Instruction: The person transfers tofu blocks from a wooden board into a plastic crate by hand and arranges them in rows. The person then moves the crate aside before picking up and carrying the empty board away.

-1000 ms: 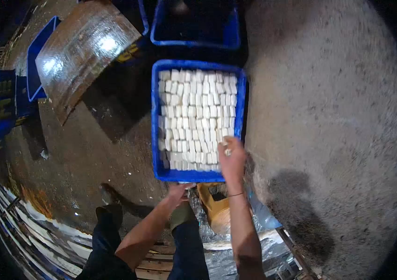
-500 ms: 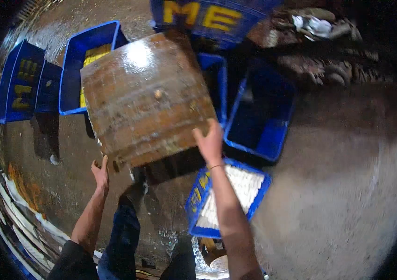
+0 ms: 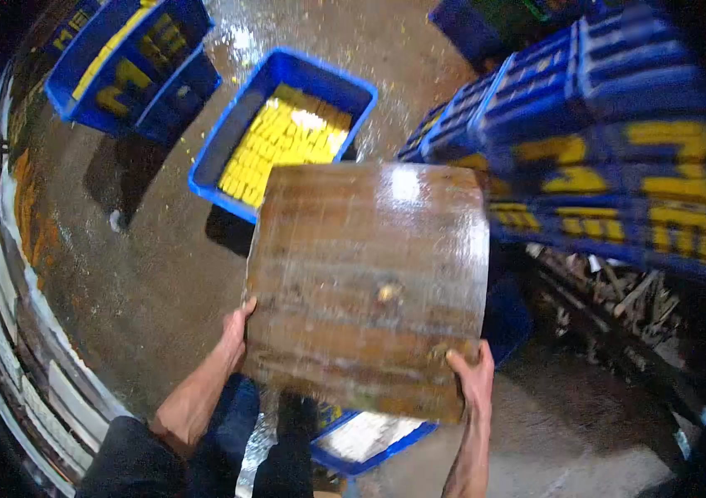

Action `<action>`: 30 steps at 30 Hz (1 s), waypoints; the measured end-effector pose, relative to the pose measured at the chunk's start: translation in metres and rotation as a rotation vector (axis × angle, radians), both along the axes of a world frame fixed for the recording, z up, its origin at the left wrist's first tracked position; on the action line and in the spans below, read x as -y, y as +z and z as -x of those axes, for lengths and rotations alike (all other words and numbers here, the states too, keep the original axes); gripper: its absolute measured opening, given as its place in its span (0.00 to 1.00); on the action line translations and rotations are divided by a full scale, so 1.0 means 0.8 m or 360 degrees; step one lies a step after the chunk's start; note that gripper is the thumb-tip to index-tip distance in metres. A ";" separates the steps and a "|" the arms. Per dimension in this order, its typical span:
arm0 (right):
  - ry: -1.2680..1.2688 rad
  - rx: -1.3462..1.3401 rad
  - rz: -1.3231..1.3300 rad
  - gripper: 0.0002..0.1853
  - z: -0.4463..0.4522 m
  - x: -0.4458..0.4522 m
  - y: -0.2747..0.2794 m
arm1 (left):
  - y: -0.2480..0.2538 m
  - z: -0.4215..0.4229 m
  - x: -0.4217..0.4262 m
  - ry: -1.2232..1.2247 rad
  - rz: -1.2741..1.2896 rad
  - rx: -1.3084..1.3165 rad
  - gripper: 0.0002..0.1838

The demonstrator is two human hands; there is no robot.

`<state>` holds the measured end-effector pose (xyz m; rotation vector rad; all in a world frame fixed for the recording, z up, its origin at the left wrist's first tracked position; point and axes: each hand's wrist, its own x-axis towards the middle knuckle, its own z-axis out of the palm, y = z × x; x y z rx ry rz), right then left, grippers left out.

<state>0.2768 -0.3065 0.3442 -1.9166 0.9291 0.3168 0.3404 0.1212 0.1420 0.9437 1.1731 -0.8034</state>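
Note:
A wet brown wooden board (image 3: 345, 249) is held up in front of me, its shiny face toward the camera. My left hand (image 3: 235, 330) grips its left edge near the lower corner, thumb on the edge. On the opposite side, my right hand (image 3: 473, 369) is closed around the right edge with the thumb on the face. The fingers behind the board are hidden. Just beyond its upper left edge stands a blue crate (image 3: 232, 124) with yellow blocks (image 3: 286, 137) in rows. Below the board, a blue crate (image 3: 386, 455) of white pieces (image 3: 370, 436) is partly covered.
Blue crates with yellow lettering (image 3: 602, 166) are stacked at the right. More blue crates (image 3: 133, 75) stand at the upper left. Debris (image 3: 639, 303) lies at the right, and long pale strips (image 3: 17, 365) line the left edge. The floor (image 3: 154, 241) is wet.
The left hand, apart from the board's edge before, now grips it. The board has come closer and lower, nearly level. My view has turned, showing more of the crate of yellow blocks.

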 end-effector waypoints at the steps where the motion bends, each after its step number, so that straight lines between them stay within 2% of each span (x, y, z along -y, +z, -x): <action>1: -0.0036 -0.0049 -0.0065 0.19 -0.016 -0.021 0.062 | 0.027 0.010 -0.002 0.0072 0.0169 0.0018 0.31; 2: 0.0146 0.0021 0.0044 0.22 -0.017 -0.025 0.109 | 0.051 0.026 -0.003 0.0140 0.0336 0.0050 0.31; 3: 0.0120 0.0076 -0.0031 0.22 -0.026 -0.038 0.161 | 0.047 0.051 -0.003 0.0229 0.0550 0.0145 0.30; 4: 0.0093 0.0057 -0.0058 0.23 -0.034 -0.051 0.216 | 0.051 0.076 0.007 0.0129 0.0391 0.0267 0.29; 5: 0.0328 0.0169 0.0102 0.22 -0.043 -0.069 0.266 | 0.092 0.080 0.026 0.0112 0.0460 0.0044 0.30; 6: 0.0484 0.0269 0.0200 0.22 -0.045 -0.098 0.320 | 0.147 0.075 0.047 0.0067 0.0323 -0.0040 0.32; 7: 0.0650 0.0373 0.0291 0.22 -0.050 -0.127 0.367 | 0.210 0.052 0.064 -0.0581 0.0052 0.0439 0.42; 8: 0.0721 0.0294 0.0182 0.23 -0.054 -0.160 0.415 | 0.293 0.061 0.091 -0.0379 -0.0268 0.0366 0.54; 9: 0.0801 0.0197 0.0063 0.24 -0.046 -0.194 0.451 | 0.364 0.066 0.092 0.0032 0.0122 0.0710 0.61; 10: 0.0988 0.0079 0.0036 0.26 -0.036 -0.217 0.459 | 0.421 0.064 0.098 0.0404 0.0611 0.1253 0.59; 11: 0.1496 0.0656 0.0508 0.17 -0.013 -0.232 0.432 | 0.488 0.068 0.097 0.0787 0.1123 0.1311 0.52; 12: 0.1766 0.0832 0.0583 0.14 -0.002 -0.258 0.433 | 0.546 0.062 0.091 0.0737 0.0903 0.1121 0.43; 13: 0.2047 0.0806 0.0656 0.15 0.015 -0.271 0.425 | 0.587 0.065 0.076 0.0703 0.0695 0.0910 0.34; 14: 0.2237 0.0834 0.0678 0.16 0.014 -0.290 0.436 | 0.592 0.081 0.059 0.0812 0.0654 0.0975 0.34; 16: 0.2655 0.0825 0.0737 0.19 0.044 -0.336 0.461 | 0.565 0.145 0.020 0.0956 0.0492 0.0795 0.18; 17: 0.2870 0.0854 0.0784 0.21 0.057 -0.351 0.461 | 0.559 0.181 0.012 0.1181 0.0449 0.0733 0.13; 19: 0.3102 0.1105 0.0623 0.30 0.099 -0.374 0.460 | 0.597 0.259 -0.012 0.1481 0.0330 0.0695 0.09; 21: 0.3367 0.0989 0.0149 0.29 0.119 -0.419 0.517 | 0.567 0.347 -0.028 0.1666 0.0358 0.0669 0.08; 22: 0.3537 0.1021 0.0090 0.29 0.098 -0.423 0.538 | 0.564 0.357 -0.030 0.1702 0.0368 0.0651 0.08; 23: 0.3230 0.1222 0.0339 0.29 0.095 -0.431 0.545 | 0.603 0.387 -0.053 0.1794 0.0280 0.0427 0.07; 25: 0.2518 0.1576 0.0657 0.30 0.087 -0.439 0.542 | 0.552 0.444 -0.036 0.1945 0.0361 0.0638 0.09; 26: 0.2423 0.1356 0.0316 0.30 0.103 -0.460 0.532 | 0.560 0.469 -0.045 0.1964 0.0282 0.0778 0.09; 27: 0.2415 0.0903 -0.0204 0.30 0.120 -0.476 0.511 | 0.568 0.490 -0.047 0.2099 0.0244 0.0815 0.09; 28: 0.2325 0.0443 -0.0648 0.31 0.141 -0.495 0.485 | 0.594 0.518 -0.059 0.1760 0.0005 0.0931 0.10; 30: 0.2228 -0.0150 -0.1065 0.31 0.200 -0.561 0.461 | 0.557 0.588 -0.089 0.0780 -0.1041 0.1442 0.19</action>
